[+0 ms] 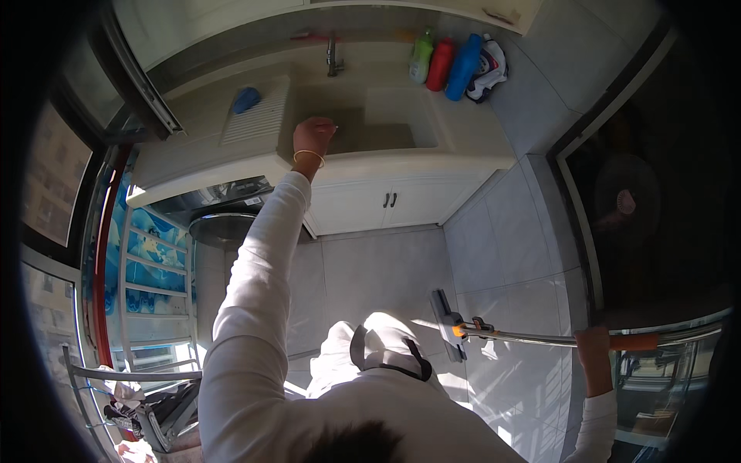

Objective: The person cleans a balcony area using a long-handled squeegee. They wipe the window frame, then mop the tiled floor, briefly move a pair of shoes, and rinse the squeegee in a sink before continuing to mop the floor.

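My left arm stretches forward to the pale sink (423, 139), and my left hand (313, 136) is above the front left edge of its basin. Its fingers are pinched together; what they hold, if anything, is too small to make out. A thin bangle (309, 159) circles that wrist. Out to the right, my right hand (593, 351) is wrapped around the metal pole of a mop (532, 337), beside its orange grip. The mop's grey head (448, 324) with an orange joint is low, over the tiled floor (386, 270).
Behind the basin stands a faucet (333, 58). Green, red and blue bottles (441, 65) stand at the counter's right, beside a white bag (489, 71). A blue cloth (246, 99) lies near the ribbed washboard (258, 119). White cabinet doors (378, 202) front the sink; a rack (158, 270) stands left.
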`<state>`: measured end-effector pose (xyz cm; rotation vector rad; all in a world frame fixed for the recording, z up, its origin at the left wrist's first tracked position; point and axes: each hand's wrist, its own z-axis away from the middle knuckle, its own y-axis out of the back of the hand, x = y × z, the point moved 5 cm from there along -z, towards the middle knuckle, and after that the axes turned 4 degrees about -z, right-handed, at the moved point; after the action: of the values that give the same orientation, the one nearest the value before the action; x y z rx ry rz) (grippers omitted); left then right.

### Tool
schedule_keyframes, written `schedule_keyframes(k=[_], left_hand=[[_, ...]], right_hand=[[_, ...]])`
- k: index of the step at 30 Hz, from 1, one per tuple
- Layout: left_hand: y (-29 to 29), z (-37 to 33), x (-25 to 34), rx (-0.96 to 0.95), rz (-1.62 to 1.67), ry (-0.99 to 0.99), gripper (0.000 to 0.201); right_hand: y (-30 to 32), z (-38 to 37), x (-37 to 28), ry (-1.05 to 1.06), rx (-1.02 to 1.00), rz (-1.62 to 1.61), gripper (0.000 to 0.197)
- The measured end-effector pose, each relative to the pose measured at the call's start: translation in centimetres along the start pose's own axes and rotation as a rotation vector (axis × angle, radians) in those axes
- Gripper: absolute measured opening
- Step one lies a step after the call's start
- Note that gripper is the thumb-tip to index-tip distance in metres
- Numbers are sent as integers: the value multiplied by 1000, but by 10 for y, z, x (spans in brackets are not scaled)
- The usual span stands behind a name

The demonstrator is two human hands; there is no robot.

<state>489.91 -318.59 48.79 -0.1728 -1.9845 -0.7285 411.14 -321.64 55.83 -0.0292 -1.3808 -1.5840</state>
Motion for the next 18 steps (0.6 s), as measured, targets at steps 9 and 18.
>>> schedule_keyframes(k=[9, 18], left_hand=[[-13, -219, -87, -57, -203, 53, 16], [-63, -342, -138, -577, 169, 155, 31]], right_hand=[[258, -14, 104, -300, 101, 85, 12], [469, -112, -26, -346, 246, 265, 23]])
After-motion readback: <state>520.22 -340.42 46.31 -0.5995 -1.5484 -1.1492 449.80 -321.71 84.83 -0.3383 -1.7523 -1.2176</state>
